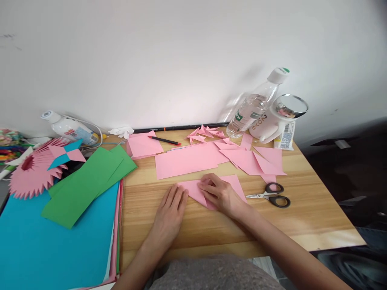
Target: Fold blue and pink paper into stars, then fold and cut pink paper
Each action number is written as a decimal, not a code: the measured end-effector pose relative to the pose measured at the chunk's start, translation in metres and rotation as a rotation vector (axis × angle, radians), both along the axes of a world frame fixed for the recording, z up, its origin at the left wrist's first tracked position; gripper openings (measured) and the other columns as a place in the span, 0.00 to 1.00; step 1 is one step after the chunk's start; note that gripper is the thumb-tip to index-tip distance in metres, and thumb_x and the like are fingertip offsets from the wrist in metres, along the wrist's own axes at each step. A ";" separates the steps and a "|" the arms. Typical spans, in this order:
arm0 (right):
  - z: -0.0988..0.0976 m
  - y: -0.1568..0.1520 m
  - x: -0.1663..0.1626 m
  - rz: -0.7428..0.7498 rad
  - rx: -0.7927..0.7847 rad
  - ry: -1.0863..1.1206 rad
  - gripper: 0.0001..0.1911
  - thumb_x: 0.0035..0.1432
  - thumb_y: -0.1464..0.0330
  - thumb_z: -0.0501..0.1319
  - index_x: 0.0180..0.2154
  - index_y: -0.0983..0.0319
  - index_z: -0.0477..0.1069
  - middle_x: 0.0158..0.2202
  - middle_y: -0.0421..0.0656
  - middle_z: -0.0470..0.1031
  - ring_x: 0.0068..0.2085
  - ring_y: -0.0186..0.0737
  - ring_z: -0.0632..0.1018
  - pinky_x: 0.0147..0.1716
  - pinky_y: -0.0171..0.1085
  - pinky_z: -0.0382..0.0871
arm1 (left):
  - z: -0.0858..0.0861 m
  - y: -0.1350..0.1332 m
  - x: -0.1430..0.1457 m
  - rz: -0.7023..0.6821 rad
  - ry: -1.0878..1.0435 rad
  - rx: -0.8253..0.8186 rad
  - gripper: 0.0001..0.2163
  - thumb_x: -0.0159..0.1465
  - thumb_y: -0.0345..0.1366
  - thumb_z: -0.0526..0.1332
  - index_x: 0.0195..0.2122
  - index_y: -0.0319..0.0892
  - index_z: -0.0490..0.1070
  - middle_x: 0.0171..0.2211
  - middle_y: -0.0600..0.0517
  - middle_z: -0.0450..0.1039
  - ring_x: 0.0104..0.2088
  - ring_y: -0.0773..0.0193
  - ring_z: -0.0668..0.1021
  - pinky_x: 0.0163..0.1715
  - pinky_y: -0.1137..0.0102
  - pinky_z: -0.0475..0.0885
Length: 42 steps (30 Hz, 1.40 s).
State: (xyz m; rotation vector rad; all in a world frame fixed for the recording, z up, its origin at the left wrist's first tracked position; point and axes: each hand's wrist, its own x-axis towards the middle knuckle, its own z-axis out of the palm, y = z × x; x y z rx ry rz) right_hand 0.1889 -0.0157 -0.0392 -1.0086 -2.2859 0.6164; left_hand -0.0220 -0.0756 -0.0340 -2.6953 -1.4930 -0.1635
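Note:
A sheet of pink paper [236,185] lies on the table in front of me, its left part folded over at a slant. My left hand [171,207] rests flat at the sheet's left end, fingers stretched out and fingertips touching its edge. Curled over the middle of the sheet, my right hand [220,195] has its thumb and fingers closed on the folded part and hides some of it. Just right of the paper are scissors [269,196] with black handles, blades pointing at the sheet.
Pink strips [187,161], folded pink pieces [205,132] and a black pen [165,140] lie behind. A water bottle [250,108] and white mug [272,121] stand back right. Green sheets [84,189], blue paper [60,249] and a pleated pink ring [36,177] are at left.

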 end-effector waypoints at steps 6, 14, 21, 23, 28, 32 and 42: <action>-0.004 -0.007 0.005 0.011 0.079 -0.017 0.13 0.64 0.70 0.50 0.47 0.61 0.69 0.47 0.52 0.69 0.45 0.42 0.74 0.42 0.43 0.74 | -0.001 -0.002 0.002 0.011 0.018 0.001 0.21 0.60 0.22 0.47 0.54 0.32 0.63 0.54 0.37 0.65 0.57 0.49 0.65 0.54 0.55 0.64; -0.006 -0.011 0.006 -0.041 0.057 -0.016 0.13 0.63 0.71 0.51 0.47 0.62 0.69 0.50 0.53 0.66 0.45 0.42 0.73 0.42 0.43 0.74 | 0.001 -0.001 0.001 0.001 0.040 -0.021 0.17 0.65 0.30 0.49 0.55 0.34 0.63 0.55 0.39 0.65 0.58 0.50 0.64 0.56 0.54 0.59; -0.006 -0.011 0.007 -0.032 0.004 -0.033 0.13 0.63 0.68 0.52 0.46 0.63 0.69 0.52 0.53 0.64 0.45 0.43 0.73 0.44 0.44 0.73 | 0.014 0.003 0.002 -0.034 0.038 -0.125 0.28 0.58 0.52 0.56 0.54 0.39 0.65 0.54 0.38 0.66 0.57 0.46 0.65 0.56 0.52 0.58; -0.003 -0.010 0.008 -0.009 -0.018 -0.058 0.12 0.62 0.68 0.53 0.46 0.64 0.69 0.53 0.54 0.63 0.45 0.43 0.73 0.45 0.44 0.73 | 0.017 0.003 0.002 -0.044 0.056 -0.146 0.33 0.53 0.56 0.57 0.55 0.40 0.65 0.54 0.37 0.65 0.57 0.44 0.65 0.55 0.51 0.59; 0.007 -0.007 0.007 0.023 -0.072 -0.102 0.10 0.61 0.70 0.54 0.43 0.64 0.69 0.54 0.54 0.62 0.44 0.42 0.74 0.43 0.43 0.73 | 0.019 0.002 0.004 -0.081 0.062 -0.259 0.41 0.45 0.63 0.58 0.57 0.47 0.62 0.58 0.35 0.60 0.59 0.38 0.60 0.55 0.46 0.54; 0.015 -0.004 -0.004 -0.031 -0.078 -0.201 0.06 0.58 0.71 0.57 0.39 0.65 0.68 0.53 0.55 0.63 0.39 0.41 0.75 0.37 0.42 0.73 | 0.020 0.002 0.009 -0.065 0.092 -0.352 0.44 0.41 0.65 0.58 0.58 0.52 0.60 0.60 0.34 0.56 0.60 0.33 0.56 0.54 0.41 0.49; 0.031 0.001 -0.031 0.105 -0.033 -0.420 0.07 0.60 0.72 0.55 0.30 0.63 0.69 0.34 0.44 0.68 0.35 0.37 0.68 0.29 0.32 0.61 | 0.022 0.000 0.011 -0.090 0.086 -0.412 0.43 0.42 0.65 0.58 0.60 0.54 0.57 0.61 0.33 0.53 0.60 0.28 0.53 0.52 0.37 0.49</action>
